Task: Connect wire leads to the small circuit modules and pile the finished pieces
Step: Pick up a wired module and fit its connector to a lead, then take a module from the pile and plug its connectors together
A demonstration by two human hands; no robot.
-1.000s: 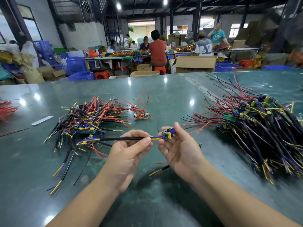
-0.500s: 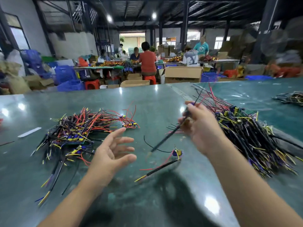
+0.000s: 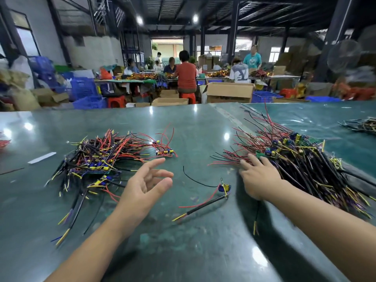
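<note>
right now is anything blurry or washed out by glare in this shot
Head view: ceiling lamps leave small white glare spots on the glossy green table; the left hand and right hand are slightly motion-blurred, as is the loose lead between them; the wide lens bends the roof beams and table edge; the background workers are soft.
</note>
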